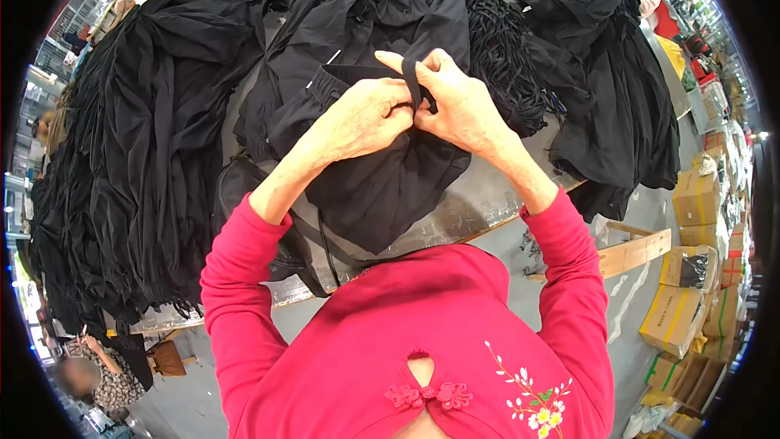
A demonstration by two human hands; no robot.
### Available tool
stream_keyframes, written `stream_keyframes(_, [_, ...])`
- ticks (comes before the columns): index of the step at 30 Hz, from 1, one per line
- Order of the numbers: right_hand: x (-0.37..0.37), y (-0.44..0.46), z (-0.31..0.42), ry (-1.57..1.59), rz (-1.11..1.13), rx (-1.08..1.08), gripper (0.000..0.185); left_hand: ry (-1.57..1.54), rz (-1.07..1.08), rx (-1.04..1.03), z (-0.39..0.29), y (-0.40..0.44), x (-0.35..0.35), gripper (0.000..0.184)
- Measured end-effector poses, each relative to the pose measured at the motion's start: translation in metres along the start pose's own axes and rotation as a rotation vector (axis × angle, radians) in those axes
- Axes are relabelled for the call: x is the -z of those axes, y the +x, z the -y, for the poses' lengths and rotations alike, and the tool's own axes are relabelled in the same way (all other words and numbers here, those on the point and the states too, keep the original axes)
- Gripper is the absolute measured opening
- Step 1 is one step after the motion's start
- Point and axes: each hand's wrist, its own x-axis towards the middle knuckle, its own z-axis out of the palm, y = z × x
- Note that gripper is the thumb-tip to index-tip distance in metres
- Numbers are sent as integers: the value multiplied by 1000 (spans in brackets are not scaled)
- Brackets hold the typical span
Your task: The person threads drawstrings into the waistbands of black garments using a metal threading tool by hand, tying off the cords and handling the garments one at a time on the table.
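A black garment with a gathered elastic waistband (325,85) lies across the table in front of me. At its waist, my left hand (370,118) is closed, its fingers pinching the dark cloth and the lower part of a black drawstring (411,81). My right hand (459,106) faces it, closed on the same drawstring, which loops up around its fingers. The two hands nearly touch. Below them the garment's dark fabric (378,199) hangs toward the table's near edge. The fingertips partly hide where the drawstring meets the waistband.
Large heaps of black garments lie left (154,146) and right (609,89). Bundled black cords (504,57) lie behind my right hand. The metal table edge (447,228) runs before me. Cardboard boxes (674,309) and a wooden stool (634,252) stand right. A co-worker (118,374) is at lower left.
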Motion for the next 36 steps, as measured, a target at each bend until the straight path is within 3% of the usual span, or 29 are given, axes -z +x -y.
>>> stream_keyframes(1, [-3, 3, 0, -44, -5, 34, 64, -37, 122, 225, -11, -2, 8, 17])
stream_keyframes(3, [-13, 6, -7, -133, -78, 133, 57, -123, -33, 224, -9, -4, 3, 20])
stream_keyframes(4, [-15, 8, -6, -196, -83, 128, 57, 14, 68, 477, -4, -7, 9, 25])
stream_keyframes(7, [-7, 11, -5, -362, -111, 177, 41, -187, -109, 547, 15, -17, 3, 27])
stream_keyframes(9, [-4, 7, -7, -521, -141, 292, 28, -140, -133, 552, 24, -20, 8, 28])
stream_keyframes(10, [-9, 5, -6, -393, -200, 273, 7, -134, -153, 524, 24, -20, 7, 28])
stream_keyframes(11, [-9, 3, -3, -395, -199, 273, 7, -131, -171, 498, 24, -21, 6, 28])
stream_keyframes(13, [-6, -1, 3, 709, 158, -424, 21, -151, -182, 506, 16, -16, 4, 22])
stream_keyframes(14, [-2, -6, 5, 870, 229, -460, 34, -266, -226, 486, 18, -16, 1, 18])
stream_keyframes(15, [-9, -10, 5, 865, 207, -514, 34, -380, -270, 466, 18, -16, -2, 14])
stream_keyframes(18, [-20, -14, 8, 835, 118, -592, 30, -341, -271, 507, 13, -17, -8, 9])
stream_keyframes(23, [-33, -9, 12, 1355, -124, -773, 17, -382, -303, 508, 8, -17, -17, 11])
stream_keyframes(29, [-45, -7, 13, 1616, -161, -755, 13, -435, -326, 569, 8, -15, -16, 18])
stream_keyframes(33, [-48, -7, 19, 1574, -250, -825, 14, -457, -331, 568, 7, -15, -19, 18])
stream_keyframes(36, [-52, -12, 11, 1639, -253, -719, 11, -565, -369, 573, 5, -18, -22, 19])
